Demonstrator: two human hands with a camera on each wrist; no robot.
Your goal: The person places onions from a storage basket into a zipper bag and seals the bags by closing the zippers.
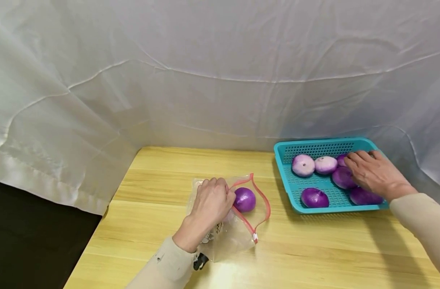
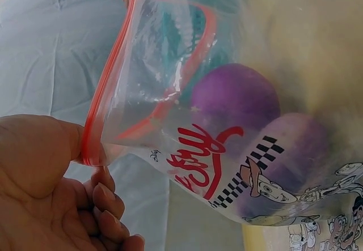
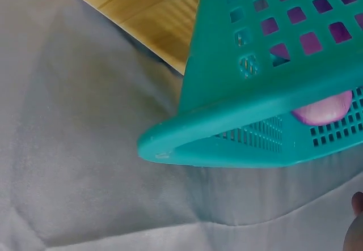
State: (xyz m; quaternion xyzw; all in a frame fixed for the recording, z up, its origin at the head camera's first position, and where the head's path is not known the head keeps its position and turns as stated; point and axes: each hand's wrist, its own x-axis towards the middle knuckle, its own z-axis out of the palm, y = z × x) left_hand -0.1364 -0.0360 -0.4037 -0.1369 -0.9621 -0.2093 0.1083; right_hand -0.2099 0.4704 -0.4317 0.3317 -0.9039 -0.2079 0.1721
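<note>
My left hand [image 1: 211,200] pinches the red zip edge of a clear printed slider bag [image 1: 238,237], whose mouth gapes toward the right. Inside the bag, a purple onion [image 2: 235,95] lies against a paler onion [image 2: 295,149]. In the left wrist view, thumb and fingers of the left hand [image 2: 51,177] grip the corner of the zip strip. Over the right end of a teal basket [image 1: 290,188], my right hand [image 1: 377,174] reaches down with bent fingers among purple onions [image 1: 343,178]. Its fingertips are largely hidden, and I cannot tell whether they hold an onion.
Pale onions [image 1: 303,165] lie at the basket's back left, and another purple onion [image 1: 315,198] near its front wall. The wooden table [image 1: 158,164] meets a white cloth [image 1: 212,104] behind. A white slider [image 1: 255,237] sits at the zip's end.
</note>
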